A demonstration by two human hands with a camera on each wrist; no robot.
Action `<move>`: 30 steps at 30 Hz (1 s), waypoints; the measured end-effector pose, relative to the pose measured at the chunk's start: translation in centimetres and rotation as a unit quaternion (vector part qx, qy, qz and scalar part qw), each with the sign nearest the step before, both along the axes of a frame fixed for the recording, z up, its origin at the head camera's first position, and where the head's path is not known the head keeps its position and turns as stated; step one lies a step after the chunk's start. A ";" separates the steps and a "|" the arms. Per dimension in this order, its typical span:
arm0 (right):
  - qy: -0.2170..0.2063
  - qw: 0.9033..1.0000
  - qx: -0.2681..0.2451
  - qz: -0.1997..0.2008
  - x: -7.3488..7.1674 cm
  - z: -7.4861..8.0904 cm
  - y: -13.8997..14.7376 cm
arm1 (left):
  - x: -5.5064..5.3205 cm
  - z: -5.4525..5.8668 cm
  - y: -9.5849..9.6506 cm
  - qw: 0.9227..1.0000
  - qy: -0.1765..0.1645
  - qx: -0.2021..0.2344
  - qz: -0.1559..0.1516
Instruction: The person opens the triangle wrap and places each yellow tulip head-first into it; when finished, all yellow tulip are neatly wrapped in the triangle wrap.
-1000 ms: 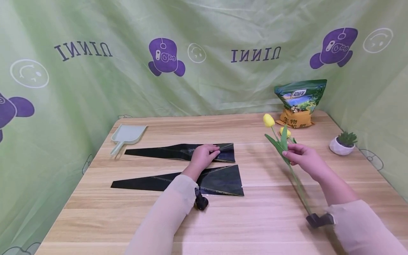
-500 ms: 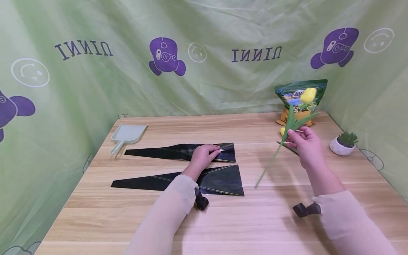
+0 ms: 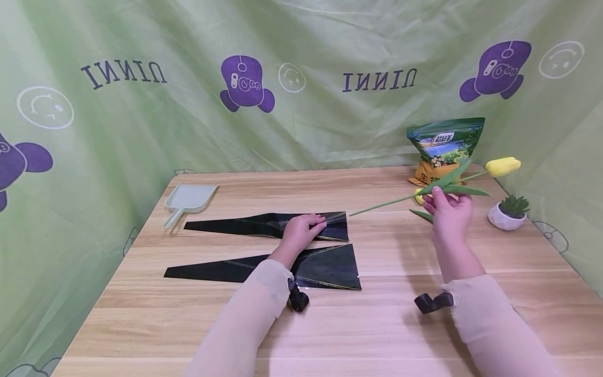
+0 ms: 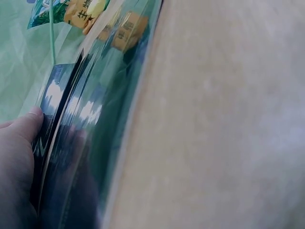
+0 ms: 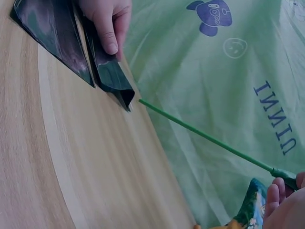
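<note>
My left hand (image 3: 301, 230) pinches the wide end of the farther black flower sleeve (image 3: 249, 224). In the right wrist view that sleeve's mouth (image 5: 125, 95) gapes slightly. Between thumb and fingers, my right hand (image 3: 451, 212) holds a yellow tulip (image 3: 502, 166) by its leaves and upper stem. Its bloom points right, and the stem's bare tip (image 5: 141, 101) lies just off the sleeve's mouth. A second black flower sleeve (image 3: 330, 267) lies flat nearer me, partly under my left forearm. Behind the right hand another yellow tulip (image 3: 419, 197) is mostly hidden.
A pale dustpan (image 3: 190, 198) lies at the back left of the wooden table (image 3: 358, 324). At the back right stands a green and orange bag (image 3: 443, 149). A small succulent in a white pot (image 3: 505, 217) sits near the right edge. Green printed cloth (image 3: 311, 131) hangs behind.
My right hand has turned the tulip from bloom up and stem toward me to bloom right and stem left, bringing the stem tip to the farther sleeve. The left hand has stayed put.
</note>
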State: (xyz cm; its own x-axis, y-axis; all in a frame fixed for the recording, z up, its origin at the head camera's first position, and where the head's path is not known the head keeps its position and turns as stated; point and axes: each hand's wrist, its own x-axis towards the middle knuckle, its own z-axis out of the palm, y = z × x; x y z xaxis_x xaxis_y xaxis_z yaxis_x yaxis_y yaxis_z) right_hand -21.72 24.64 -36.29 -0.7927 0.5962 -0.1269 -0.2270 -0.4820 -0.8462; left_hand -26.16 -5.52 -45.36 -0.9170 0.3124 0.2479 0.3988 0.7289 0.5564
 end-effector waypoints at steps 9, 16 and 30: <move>0.004 1.000 -0.017 -0.008 -0.4 -1.1 -0.9 | -0.1 -0.1 0.0 1.000 0.002 0.007 -0.002; -0.027 0.999 0.010 0.028 -0.3 -2.3 -2.4 | 0.0 -0.2 0.0 1.000 0.006 -0.002 0.006; -0.059 0.991 0.088 0.077 -0.1 -5.1 -6.1 | 0.2 -0.1 0.1 1.000 0.013 -0.004 0.009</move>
State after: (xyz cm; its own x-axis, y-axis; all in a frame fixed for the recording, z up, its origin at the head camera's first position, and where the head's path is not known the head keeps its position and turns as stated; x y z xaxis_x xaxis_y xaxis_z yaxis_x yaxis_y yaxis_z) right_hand -21.80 18.53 -41.42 -0.8620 0.4904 -0.1284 -0.0571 -0.3455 -0.9367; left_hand -26.01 -5.45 -45.43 -0.9156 0.2979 0.2701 0.4002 0.7404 0.5400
